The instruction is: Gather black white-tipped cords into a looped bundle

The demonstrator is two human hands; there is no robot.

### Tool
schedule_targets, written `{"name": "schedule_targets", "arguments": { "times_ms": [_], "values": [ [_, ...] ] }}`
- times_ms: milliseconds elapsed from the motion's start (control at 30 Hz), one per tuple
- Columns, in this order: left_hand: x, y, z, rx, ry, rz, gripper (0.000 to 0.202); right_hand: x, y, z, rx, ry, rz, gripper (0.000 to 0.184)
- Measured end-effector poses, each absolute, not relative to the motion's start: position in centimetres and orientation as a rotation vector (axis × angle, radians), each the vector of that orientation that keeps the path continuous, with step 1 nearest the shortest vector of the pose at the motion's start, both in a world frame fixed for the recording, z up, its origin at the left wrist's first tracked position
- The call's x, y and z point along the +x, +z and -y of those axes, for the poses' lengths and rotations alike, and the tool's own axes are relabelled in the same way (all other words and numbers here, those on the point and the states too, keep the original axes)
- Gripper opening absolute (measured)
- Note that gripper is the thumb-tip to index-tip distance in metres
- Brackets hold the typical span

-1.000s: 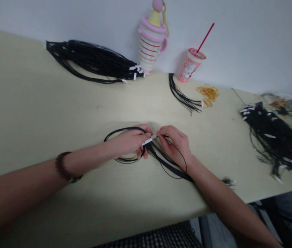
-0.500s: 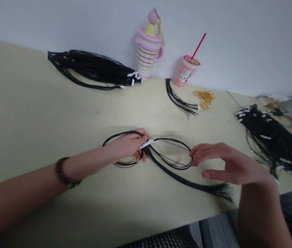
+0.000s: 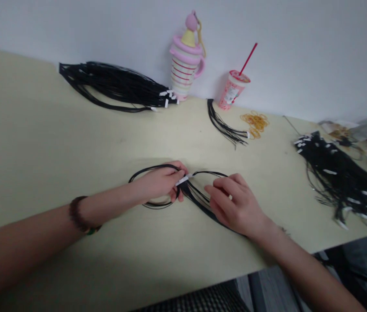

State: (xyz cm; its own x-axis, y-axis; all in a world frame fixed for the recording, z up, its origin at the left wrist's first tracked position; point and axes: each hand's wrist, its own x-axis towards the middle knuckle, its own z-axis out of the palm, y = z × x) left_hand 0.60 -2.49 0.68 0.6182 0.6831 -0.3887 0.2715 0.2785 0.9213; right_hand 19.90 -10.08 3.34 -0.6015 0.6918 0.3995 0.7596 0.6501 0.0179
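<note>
A bundle of thin black cords (image 3: pixel 199 200) lies looped in a figure of eight on the pale table (image 3: pixel 56 151). My left hand (image 3: pixel 160 184) is closed on the crossing of the loops, pinching the cords where a small white tag (image 3: pixel 183 178) sticks out. My right hand (image 3: pixel 235 208) rests over the right loop with its fingers curled onto the cords; the loose cord ends run under my right wrist.
A large black cord bundle (image 3: pixel 115 86) lies at the back left. A pink striped bottle (image 3: pixel 185 60) and a pink cup with a red straw (image 3: pixel 233 89) stand by the wall. A small cord bunch (image 3: pixel 225 125), yellow rubber bands (image 3: pixel 255 122) and a heap of cords (image 3: pixel 339 177) lie to the right.
My right hand left the tag, swung out to the right and spread, then came back onto the right loop. My left hand kept its pinch in place.
</note>
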Motion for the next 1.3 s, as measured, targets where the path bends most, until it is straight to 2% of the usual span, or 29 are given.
{"name": "schedule_targets", "arguments": {
  "times_ms": [200, 467, 567, 767, 1033, 1300],
  "values": [
    [0.7, 0.7, 2.5, 1.323, 0.36, -0.912, 0.014, 18.0, 1.3, 9.2, -1.078, 0.192, 2.458, 0.013],
    [0.7, 0.2, 2.5, 1.34, 0.367, -0.891, 0.014, 18.7, 1.3, 7.6, -1.303, 0.586, 2.394, 0.028],
    [0.6, 0.4, 2.6, 1.36, 0.369, -0.883, 0.012, 18.1, 1.5, 7.4, -1.434, 0.708, 2.334, 0.028],
    [0.7, 0.6, 2.7, 1.382, 0.343, -0.906, 0.011, 17.2, 1.1, 6.8, -1.606, 0.822, 2.156, 0.02],
    [0.6, 0.7, 2.6, 1.459, 0.302, -0.893, 0.016, 17.3, 1.2, 6.6, -1.564, 0.88, 2.205, 0.022],
    [0.6, 0.3, 2.5, 1.494, 0.296, -0.906, 0.017, 16.6, 1.3, 6.8, -1.587, 0.687, 2.242, 0.015]
  ]
}}
